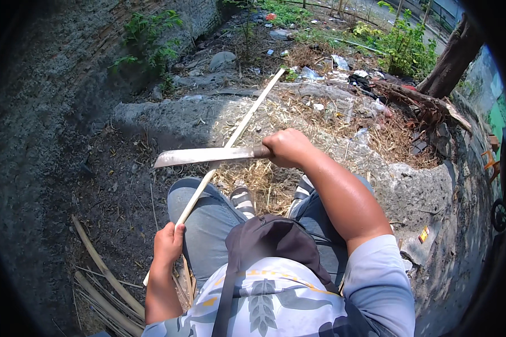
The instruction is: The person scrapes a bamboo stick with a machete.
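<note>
My right hand (288, 148) is closed round the wooden handle of a machete (205, 156). Its broad blade points to the left and lies across a long pale strip of split wood or bamboo (251, 114); whether it bites into the strip I cannot tell. Lower left, my left hand (168, 243) grips the strip near its close end, beside my left knee. From there the strip slants up and away to the right, its far end over the stone ledge. Part of the strip is hidden behind the blade, and the fingers of my left hand are partly hidden.
Curved wooden strips (109, 269) lie on the ground at lower left. Pale shavings (264, 182) cover the ground between my feet. A rough stone ledge (168, 121) runs ahead, with scattered litter beyond. A wall (45, 112) rises at left; a tree trunk (452, 56) leans at right.
</note>
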### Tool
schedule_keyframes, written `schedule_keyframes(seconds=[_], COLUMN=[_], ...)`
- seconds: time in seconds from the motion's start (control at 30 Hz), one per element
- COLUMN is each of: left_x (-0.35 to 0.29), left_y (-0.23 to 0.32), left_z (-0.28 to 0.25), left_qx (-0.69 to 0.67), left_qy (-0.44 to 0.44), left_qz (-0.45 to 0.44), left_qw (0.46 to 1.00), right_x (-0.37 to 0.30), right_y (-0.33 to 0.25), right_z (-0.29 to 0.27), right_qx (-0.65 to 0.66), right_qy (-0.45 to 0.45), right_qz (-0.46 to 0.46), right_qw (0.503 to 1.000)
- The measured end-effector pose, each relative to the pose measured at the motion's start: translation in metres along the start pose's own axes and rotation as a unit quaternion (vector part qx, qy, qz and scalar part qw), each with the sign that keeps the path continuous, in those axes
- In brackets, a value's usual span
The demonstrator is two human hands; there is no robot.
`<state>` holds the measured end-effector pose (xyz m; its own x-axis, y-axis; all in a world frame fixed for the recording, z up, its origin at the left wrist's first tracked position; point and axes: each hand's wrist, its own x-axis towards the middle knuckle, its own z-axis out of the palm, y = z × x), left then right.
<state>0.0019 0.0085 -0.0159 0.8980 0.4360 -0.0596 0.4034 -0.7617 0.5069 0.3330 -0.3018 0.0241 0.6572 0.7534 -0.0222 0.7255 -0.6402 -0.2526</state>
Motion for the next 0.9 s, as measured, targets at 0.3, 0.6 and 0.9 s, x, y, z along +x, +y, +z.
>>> schedule_keyframes(seconds=[0.3,0.6,0.9], left_x=[0.005,0.009,0.006], left_y=[0.008,-0.005,-0.018], left_z=[-0.004,-0.004,0.003], left_qx=[0.008,-0.050,-0.062], left_qy=[-0.017,-0.046,-0.023], left_qz=[-0.017,-0.013,0.007], left_qw=[1.000,0.998,0.998], right_x=[0.000,-0.008,-0.005], right_y=[0.052,0.026,0.046], right_z=[0.003,-0.012,-0.009], right_qx=[0.117,0.044,0.018], right_qy=[-0.005,0.011,0.030], right_qz=[0.227,0.104,0.113], right_qw=[0.967,0.994,0.993])
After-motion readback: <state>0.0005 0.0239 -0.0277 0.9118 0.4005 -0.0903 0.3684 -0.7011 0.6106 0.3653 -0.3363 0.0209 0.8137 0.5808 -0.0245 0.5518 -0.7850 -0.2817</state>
